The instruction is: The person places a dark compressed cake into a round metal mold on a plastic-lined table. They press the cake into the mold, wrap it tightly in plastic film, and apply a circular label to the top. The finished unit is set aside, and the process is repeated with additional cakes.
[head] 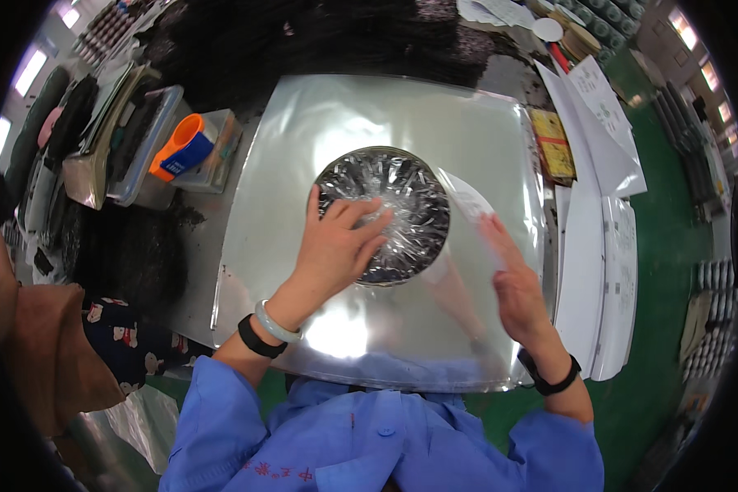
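Note:
A round, dark bundle (415, 184) wrapped in crinkled clear film, its folds drawn to the centre, rests on a large stack of clear plastic sheets (283, 154). My left hand (338, 240) lies on top of the bundle with fingers spread, one finger at the left rim. To the right, a white paper strip (467, 197) leans against the bundle's side. The fingers of my right hand (516, 289) overlap the strip's outer end. Motion blurs this hand, so whether it grips the strip is unclear.
Clear plastic boxes (221, 160) and an orange-and-blue tape dispenser (184, 147) stand at the left. White papers (590, 277) and a yellow packet (552, 144) border the sheets at right. Dark material (320, 37) covers the table's far side. Another person's arm (0, 258) is at far left.

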Available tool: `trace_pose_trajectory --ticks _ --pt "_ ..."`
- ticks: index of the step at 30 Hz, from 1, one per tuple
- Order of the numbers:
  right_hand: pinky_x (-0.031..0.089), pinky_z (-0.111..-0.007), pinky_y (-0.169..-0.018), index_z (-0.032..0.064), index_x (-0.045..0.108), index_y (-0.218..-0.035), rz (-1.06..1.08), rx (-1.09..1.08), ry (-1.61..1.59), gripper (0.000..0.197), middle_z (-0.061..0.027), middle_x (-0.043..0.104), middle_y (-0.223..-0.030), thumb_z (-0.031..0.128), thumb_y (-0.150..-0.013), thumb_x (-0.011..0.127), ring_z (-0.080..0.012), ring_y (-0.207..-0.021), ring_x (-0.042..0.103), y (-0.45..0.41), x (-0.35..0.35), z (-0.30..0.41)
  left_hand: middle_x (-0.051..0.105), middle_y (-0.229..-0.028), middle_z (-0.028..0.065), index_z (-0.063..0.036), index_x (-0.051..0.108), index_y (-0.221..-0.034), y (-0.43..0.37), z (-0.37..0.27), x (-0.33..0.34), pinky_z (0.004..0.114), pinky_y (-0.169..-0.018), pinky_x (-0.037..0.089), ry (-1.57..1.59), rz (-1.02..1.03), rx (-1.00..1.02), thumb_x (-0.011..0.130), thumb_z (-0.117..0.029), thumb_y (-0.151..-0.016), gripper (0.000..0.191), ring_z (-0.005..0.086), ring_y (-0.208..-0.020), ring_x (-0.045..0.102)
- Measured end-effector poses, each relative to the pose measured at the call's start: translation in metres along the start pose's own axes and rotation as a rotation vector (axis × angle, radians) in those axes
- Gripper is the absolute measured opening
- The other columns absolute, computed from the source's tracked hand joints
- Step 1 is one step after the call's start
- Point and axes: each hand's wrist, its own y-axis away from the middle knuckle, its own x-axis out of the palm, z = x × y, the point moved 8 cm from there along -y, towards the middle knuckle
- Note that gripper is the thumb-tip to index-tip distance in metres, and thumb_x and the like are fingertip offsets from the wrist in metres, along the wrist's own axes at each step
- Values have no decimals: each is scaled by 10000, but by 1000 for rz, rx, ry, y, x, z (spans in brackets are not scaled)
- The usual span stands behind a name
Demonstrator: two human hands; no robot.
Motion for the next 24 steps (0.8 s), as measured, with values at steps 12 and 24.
trace_pose_trajectory --ticks 12,24 --pt "404 -447 -1127 -108 436 -1407 180 -289 570 783 -245 433 -1496 346 -836 721 -374 -1423 393 -70 81 25 653 -1224 -1 -162 685 -1228 0 9 10 674 -1192 104 54 91 -90 713 -194 -785 445 215 -1221 547" --pt "72 -552 -1226 181 361 -1555 191 -323 565 754 -127 273 -1631 642 -962 432 -345 -1522 190 -111 127 32 442 -1470 185 -27 409 -1434 44 94 0 453 -1207 244 778 72 -544 656 -146 -894 605 298 -1425 376"
